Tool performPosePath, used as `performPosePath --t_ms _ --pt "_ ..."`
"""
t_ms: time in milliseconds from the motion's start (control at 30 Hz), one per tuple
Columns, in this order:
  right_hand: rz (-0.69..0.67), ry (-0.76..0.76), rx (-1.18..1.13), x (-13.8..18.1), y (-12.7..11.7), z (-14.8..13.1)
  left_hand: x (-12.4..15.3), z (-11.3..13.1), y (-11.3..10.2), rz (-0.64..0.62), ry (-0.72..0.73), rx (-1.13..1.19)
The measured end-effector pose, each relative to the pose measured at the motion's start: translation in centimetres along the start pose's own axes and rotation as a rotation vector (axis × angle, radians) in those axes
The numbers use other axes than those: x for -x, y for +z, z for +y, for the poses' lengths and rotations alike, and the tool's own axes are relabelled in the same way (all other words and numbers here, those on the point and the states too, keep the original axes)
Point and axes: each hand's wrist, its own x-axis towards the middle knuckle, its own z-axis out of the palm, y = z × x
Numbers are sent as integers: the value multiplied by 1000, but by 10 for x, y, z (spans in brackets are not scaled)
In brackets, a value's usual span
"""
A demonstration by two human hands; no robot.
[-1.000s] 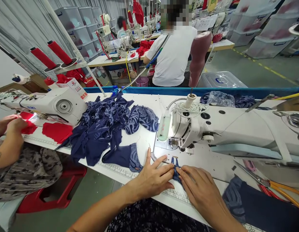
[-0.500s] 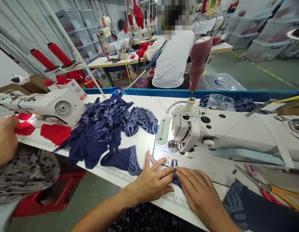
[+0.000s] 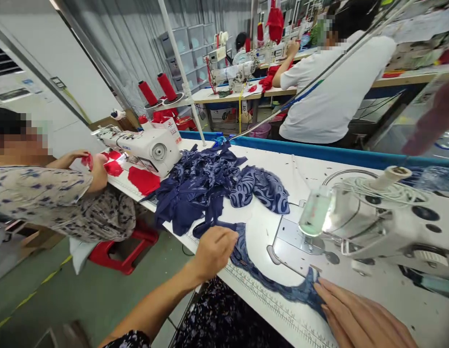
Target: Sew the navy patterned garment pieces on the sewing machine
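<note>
A navy bra piece [image 3: 268, 285] with a patterned lace part lies along the front edge of the white sewing table. My left hand [image 3: 216, 253] is over its left part, fingers curled into a closed pinch; what sits between the fingertips is hidden. My right hand [image 3: 366, 314] lies flat on the piece's right end, fingers stretched out, the thumb out of sight. Just beyond that end is the white sewing machine [image 3: 384, 227], its metal plate [image 3: 290, 241] bare. Patterned blue bra cups [image 3: 261, 188] rest behind, beside a heap of navy pieces [image 3: 199, 179].
A measuring tape [image 3: 261, 295] runs along the table's front edge. At left, a co-worker [image 3: 43, 193] handles red fabric by another white sewing machine [image 3: 141, 147]. Red thread cones [image 3: 166, 87] stand on a rack. Another person in a white shirt [image 3: 329, 92] sits beyond the blue table edge.
The view has swung left. My left hand has left the right end of the navy piece and moved to its left part, fingers now curled. My right hand stays at the right end.
</note>
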Motion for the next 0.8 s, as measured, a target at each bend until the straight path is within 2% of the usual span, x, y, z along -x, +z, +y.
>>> performPosePath --t_ms 67,133,200,300,433,533,700,800 --pt "-25 -51 -33 -10 6 -6 2 -14 -8 -38 -28 -30" --pt "-65 -141 -36 -17 12 -10 3 -17 -4 -119 8 -67" --pt "-97 -161 -17 -20 13 -7 4 -10 10 -198 46 -128" --pt "-107 -91 23 -18 4 5 5 14 35 -263 104 -197" --pt "-54 48 17 -23 -12 6 0 47 51 -286 173 -161" --pt "-59 116 -47 -38 -11 -5 -5 60 55 -281 165 -121" --pt "-228 109 -158 -59 9 -14 1 64 58 -231 164 -129" --pt "-252 122 -70 -57 15 -5 7 62 53 -250 192 -150"
